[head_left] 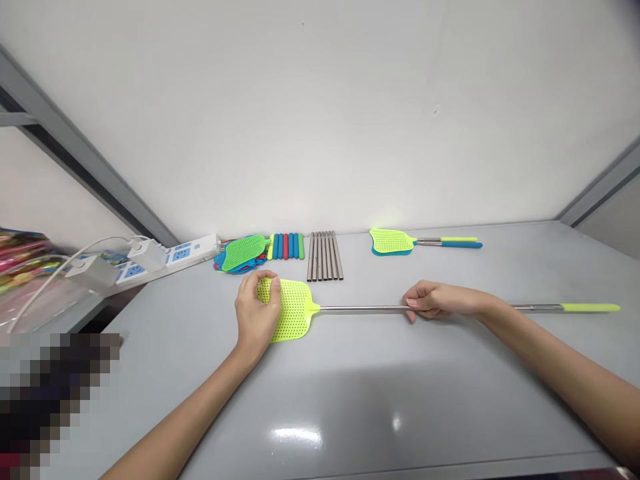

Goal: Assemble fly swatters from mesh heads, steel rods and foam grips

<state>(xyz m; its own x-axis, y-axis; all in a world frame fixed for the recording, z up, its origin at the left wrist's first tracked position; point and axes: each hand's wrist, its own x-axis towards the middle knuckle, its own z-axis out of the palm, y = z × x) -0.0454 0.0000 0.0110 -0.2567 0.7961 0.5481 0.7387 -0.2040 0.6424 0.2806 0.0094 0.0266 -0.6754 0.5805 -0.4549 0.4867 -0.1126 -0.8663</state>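
A yellow-green fly swatter (295, 310) with a long, extended metal rod lies crosswise in front of me. Its perforated head is on the left and its yellow-green grip (590, 307) on the right. My left hand (257, 303) is closed on the outer edge of the head, thumb on top. Around the middle of the rod, my right hand (427, 300) is closed in a pinch; part of the rod is hidden behind that hand and wrist.
Behind lie a pile of swatter heads (245, 253), coloured grips (286, 246) and several metal rods (325, 257) in rows. Two shorter swatters (393, 241) rest at the back right. A power strip (187, 251) with plugged-in chargers runs along the left edge, near plastic bags (25, 267).
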